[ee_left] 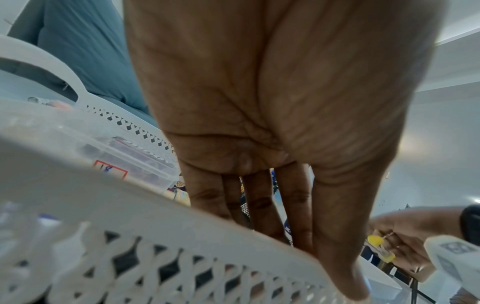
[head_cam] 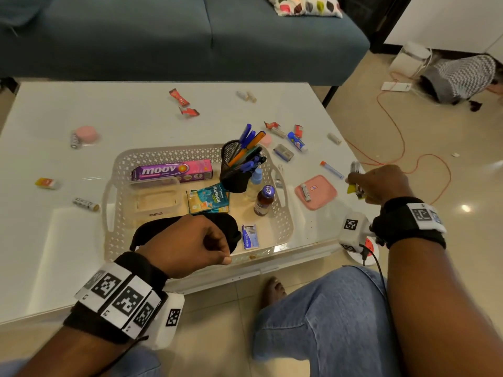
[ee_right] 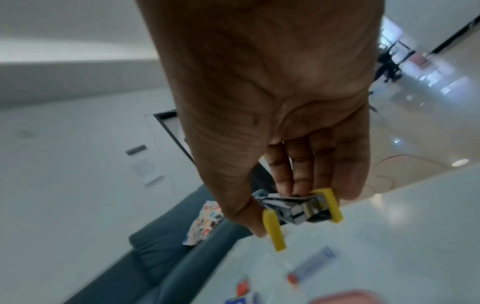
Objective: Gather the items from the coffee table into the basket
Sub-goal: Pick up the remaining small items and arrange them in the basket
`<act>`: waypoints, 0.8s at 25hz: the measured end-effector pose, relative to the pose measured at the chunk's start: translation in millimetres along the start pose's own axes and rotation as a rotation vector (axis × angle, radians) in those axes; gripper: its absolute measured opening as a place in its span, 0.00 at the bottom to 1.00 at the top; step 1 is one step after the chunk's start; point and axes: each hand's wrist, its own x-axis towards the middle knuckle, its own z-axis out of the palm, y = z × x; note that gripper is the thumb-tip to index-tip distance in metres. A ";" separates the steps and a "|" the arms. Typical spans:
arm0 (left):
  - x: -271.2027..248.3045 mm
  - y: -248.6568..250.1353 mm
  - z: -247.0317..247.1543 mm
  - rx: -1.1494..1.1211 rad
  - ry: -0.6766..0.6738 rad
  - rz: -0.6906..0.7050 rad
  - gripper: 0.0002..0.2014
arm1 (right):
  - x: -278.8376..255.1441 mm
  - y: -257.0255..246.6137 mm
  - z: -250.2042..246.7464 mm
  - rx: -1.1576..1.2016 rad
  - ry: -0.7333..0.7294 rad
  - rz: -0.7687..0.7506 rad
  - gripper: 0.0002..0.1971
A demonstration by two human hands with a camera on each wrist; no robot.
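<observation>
A white lattice basket [head_cam: 163,152] stands on the white coffee table [head_cam: 54,240] with several items inside. My left hand [head_cam: 215,246] hangs over its near rim above a black cloth item [head_cam: 152,227]. In the left wrist view its fingers [ee_left: 259,195] point straight down into the basket [ee_left: 130,216], with the tips hidden behind the rim. My right hand [head_cam: 364,183] is raised over the table's right edge and grips a metal clipper with yellow handles [head_cam: 352,188]. The right wrist view shows thumb and fingers pinching that clipper [ee_right: 298,209].
A pink lid [head_cam: 324,194], an orange-capped tube [head_cam: 332,170], a blue tube [head_cam: 298,141], a grey box [head_cam: 283,152], red wrappers [head_cam: 179,96], a pink round item [head_cam: 85,133] and batteries [head_cam: 85,204] lie around the basket. A sofa [head_cam: 190,36] stands behind the table.
</observation>
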 end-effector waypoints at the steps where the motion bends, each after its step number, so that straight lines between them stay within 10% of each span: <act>1: -0.2 0.4 -0.3 -0.003 -0.002 -0.005 0.03 | -11.1 -15.5 -6.2 0.101 0.009 -0.059 0.17; 9: -2.0 -2.6 -1.7 0.008 0.001 -0.062 0.11 | -156.4 -148.2 14.6 0.225 -0.233 -0.666 0.12; 20: -1.6 -4.9 -2.6 0.050 -0.015 -0.138 0.14 | -177.5 -124.6 138.1 -0.414 -0.308 -0.666 0.22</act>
